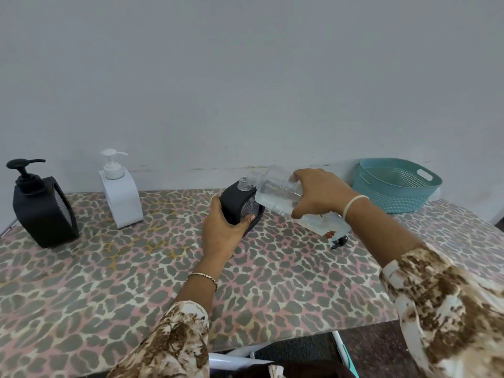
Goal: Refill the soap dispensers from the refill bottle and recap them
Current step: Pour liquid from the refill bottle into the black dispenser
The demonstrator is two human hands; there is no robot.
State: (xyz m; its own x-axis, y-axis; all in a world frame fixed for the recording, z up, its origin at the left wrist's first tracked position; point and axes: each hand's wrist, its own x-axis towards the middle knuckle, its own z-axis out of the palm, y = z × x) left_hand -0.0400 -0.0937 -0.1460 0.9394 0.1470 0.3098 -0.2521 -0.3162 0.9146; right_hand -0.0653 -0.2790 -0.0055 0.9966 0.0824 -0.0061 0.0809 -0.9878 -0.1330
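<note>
**Clear plastic refill bottle tipped toward the open dispenser**

Clear plastic refill bottle (pixel 275 193) is lying over on a slant. Its long axis runs from the base at lower right, under the wrist, up to the threaded mouth at upper left. The mouth points left and sits just beside the open neck of the black dispenser (pixel 234 207). The bottle is see-through with ribbed walls, colourless liquid pooled along its lower side, and a bit of reddish print near the base. The right hand (pixel 319 195) is wrapped over its middle from above, fingers curled round it, holding it off the bench.

The black dispenser is a matte, rounded block with a clear screw neck, no pump on it, and a grey textured panel on the side. It stands mid-bench, and the left hand (pixel 222 227) grips it round the near side, thumb on the front.

A small black pump head (pixel 339 241) lies on the bench (pixel 136 268) just past the bottle's base. The bench wears a leopard-print cover in grey, pink and cream.

Further left stand a white dispenser (pixel 120 192) and a second black dispenser (pixel 41 208), both upright with pumps on. A teal woven-look plastic basket (pixel 395 186) sits at the far right corner, against the pale wall.
</note>
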